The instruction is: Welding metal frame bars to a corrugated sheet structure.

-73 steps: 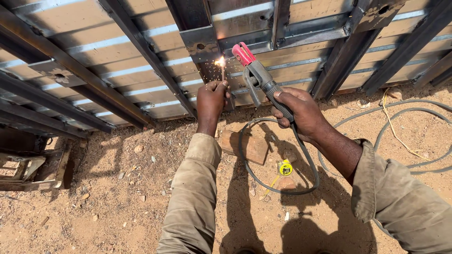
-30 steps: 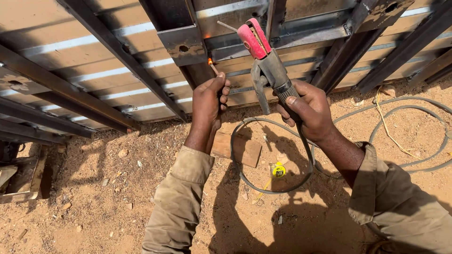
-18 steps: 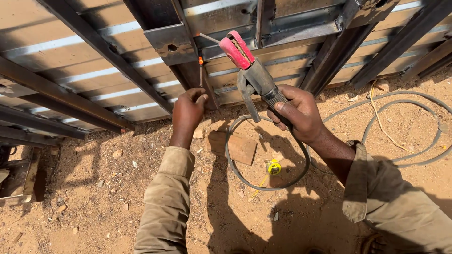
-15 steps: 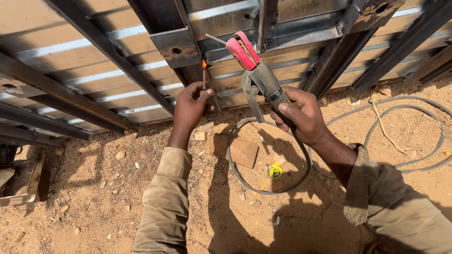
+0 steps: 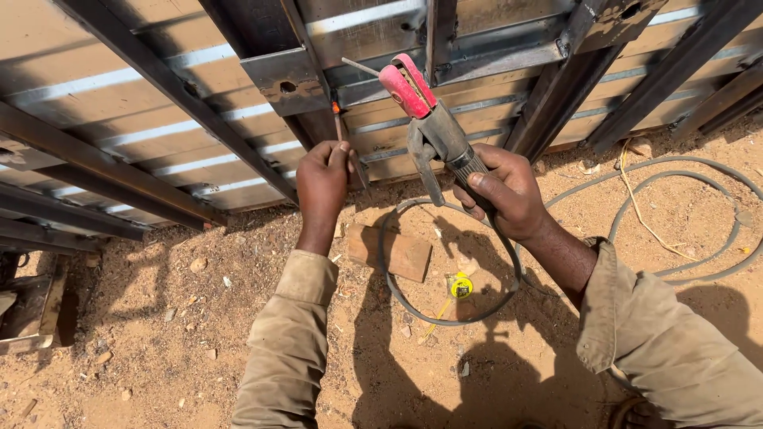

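Gripping the red-jawed electrode holder [image 5: 433, 127] at frame centre, the right hand [image 5: 509, 191] has lifted it since earlier, while the left hand [image 5: 322, 179] pinches a thin rod [image 5: 340, 131].

left hand [image 5: 322, 176]: fist, raised | right hand [image 5: 509, 191]: clenched, raised

An outdoor welding site, a yard or building plot in bare sun. Under both hands lies sandy ground [image 5: 159, 342] strewn with pebbles and hard shadows. Beyond the fingertips stands a metal gate [image 5: 143, 119] of corrugated sheet braced by dark steel bars, with a drilled plate [image 5: 282, 79] just above the left fingers. The right fingers wrap an electrode holder [image 5: 429, 119] with red jaws. Its cable [image 5: 445, 318] loops on the dirt below them, around a wood block [image 5: 393, 253] and a yellow tape measure [image 5: 461, 284]. More hose [image 5: 699, 206] curls off to their right.
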